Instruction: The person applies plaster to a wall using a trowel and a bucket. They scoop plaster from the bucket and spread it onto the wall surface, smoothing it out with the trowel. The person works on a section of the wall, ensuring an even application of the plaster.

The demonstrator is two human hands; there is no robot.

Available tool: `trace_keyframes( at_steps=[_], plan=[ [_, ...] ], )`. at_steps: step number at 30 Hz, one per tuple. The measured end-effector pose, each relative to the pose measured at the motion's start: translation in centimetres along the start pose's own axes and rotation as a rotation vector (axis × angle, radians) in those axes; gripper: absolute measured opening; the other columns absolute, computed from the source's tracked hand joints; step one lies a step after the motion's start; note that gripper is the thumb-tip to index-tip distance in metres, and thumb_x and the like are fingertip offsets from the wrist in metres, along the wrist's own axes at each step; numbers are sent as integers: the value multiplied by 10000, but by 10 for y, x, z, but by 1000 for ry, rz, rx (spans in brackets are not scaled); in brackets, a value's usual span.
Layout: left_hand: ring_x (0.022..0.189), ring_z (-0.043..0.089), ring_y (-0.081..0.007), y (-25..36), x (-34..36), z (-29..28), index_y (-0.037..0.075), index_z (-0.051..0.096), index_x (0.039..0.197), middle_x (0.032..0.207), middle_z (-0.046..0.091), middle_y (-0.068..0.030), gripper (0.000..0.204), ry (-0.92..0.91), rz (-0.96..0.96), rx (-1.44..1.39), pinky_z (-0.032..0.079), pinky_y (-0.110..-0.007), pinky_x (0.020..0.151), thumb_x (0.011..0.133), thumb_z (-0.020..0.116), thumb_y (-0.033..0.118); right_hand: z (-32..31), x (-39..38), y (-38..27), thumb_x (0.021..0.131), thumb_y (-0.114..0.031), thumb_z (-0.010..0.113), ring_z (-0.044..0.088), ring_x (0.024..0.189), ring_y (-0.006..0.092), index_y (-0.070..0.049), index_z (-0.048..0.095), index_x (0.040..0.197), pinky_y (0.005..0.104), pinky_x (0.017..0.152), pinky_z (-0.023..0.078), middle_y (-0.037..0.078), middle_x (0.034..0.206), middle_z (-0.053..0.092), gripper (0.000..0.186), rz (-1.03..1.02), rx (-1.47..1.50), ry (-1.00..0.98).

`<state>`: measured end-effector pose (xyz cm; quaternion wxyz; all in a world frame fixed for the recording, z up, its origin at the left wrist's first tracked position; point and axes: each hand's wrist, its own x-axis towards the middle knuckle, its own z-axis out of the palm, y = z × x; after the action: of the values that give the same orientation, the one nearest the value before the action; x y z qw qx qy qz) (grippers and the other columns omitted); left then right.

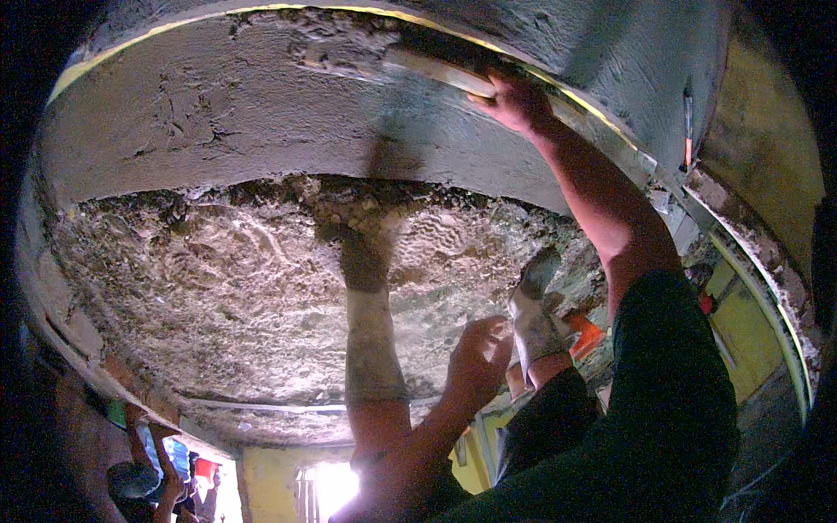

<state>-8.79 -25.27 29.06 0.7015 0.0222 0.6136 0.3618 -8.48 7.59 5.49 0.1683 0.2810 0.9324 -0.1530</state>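
Observation:
My right hand (pixel 514 106) is closed on one end of a pale flat board (pixel 440 71), which lies against wet, ridged grey mortar (pixel 331 48) at the far side of a smoothed grey band (pixel 218 113). My left hand (pixel 478 353) hangs low beside my right boot (pixel 532 314), fingers loosely curved, with nothing visible in it. My muddy left boot (pixel 362 261) stands on rough, pebbly ground (pixel 218 279) at the band's crumbly edge. An orange object (pixel 588 338), too unclear to name, lies behind my right boot.
A pale yellow strip (pixel 410 17) edges the mortar band. A long thin orange-and-black tool (pixel 688 126) rests on the grey surface beyond it. At lower left another person (pixel 139 475) is near a bright opening. Yellow walls (pixel 270 475) and a barred window (pixel 327 488) show below.

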Motion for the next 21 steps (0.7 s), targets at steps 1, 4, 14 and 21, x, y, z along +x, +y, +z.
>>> trace_keyframes(
  at_steps=[1, 4, 14, 21],
  plan=[
    [921, 636, -223, 0, -2, 2, 56, 562, 1141, 1097, 601, -144, 286, -9, 3, -10, 518, -350, 803, 882, 610, 167, 0, -4, 5, 799, -496, 642, 644, 827, 353, -79, 548, 1167, 429, 721, 533, 182, 980, 643, 564, -26, -20, 16],
    [907, 635, -225, 1, -6, 3, 62, 557, 1144, 1093, 601, -139, 288, -54, 3, 23, 517, -347, 802, 880, 612, 165, 8, 12, 3, 799, -497, 642, 643, 842, 351, -58, 555, 1140, 428, 725, 533, 188, 975, 640, 563, 1, 45, 16],
    [924, 640, -236, -15, 2, 18, 50, 537, 1174, 1110, 600, -152, 333, -13, 15, 89, 525, -357, 799, 868, 626, 146, 3, -34, 33, 793, -412, 679, 633, 872, 362, -39, 576, 1093, 442, 749, 521, 214, 975, 639, 490, 37, 231, 60],
    [909, 631, -227, -20, -4, 25, 59, 534, 1172, 1094, 609, -126, 328, -15, -12, -8, 509, -351, 785, 880, 622, 180, -45, -140, 24, 796, -366, 678, 635, 727, 285, -15, 514, 1196, 407, 646, 507, 164, 890, 654, 557, 333, 395, -412]
  ],
)
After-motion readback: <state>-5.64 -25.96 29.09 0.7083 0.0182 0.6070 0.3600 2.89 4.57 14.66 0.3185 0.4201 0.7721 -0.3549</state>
